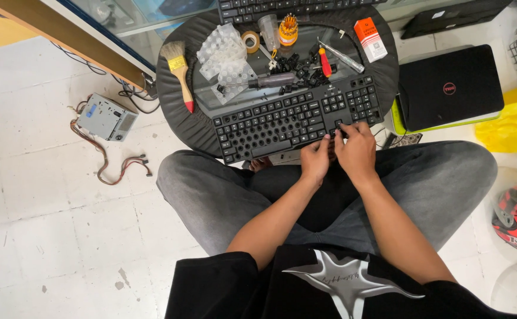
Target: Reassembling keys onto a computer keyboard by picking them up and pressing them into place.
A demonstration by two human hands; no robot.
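Here the person sits cross-legged on a pale tiled floor (45, 236), grey trousers creased at the knees, with a black keyboard (288, 121) lying across a round dark surface (175, 112) with a wrinkled edge. The keyboard is a long flat plastic slab; many of its caps are off, leaving rows of small round sockets in the middle. The left hand (315, 159) rests at the near edge of the keyboard, fingers curled under, and whether it grips anything cannot be told. The right hand (357, 147) sits just beside it, fingers bent down onto the keys near the arrow cluster, pressing rather than holding.

Behind the keyboard lie a heap of loose black keycaps (302, 74), a translucent dimpled rubber sheet (227, 56), a red-handled screwdriver (325, 62), a roll of tape (249, 41) and a wooden paintbrush (178, 71) with pale bristles and a red tip. A closed matte-black laptop (450, 85) lies to the right, and a boxy grey metal drive (106, 118) with trailing wires sits on the floor to the left.
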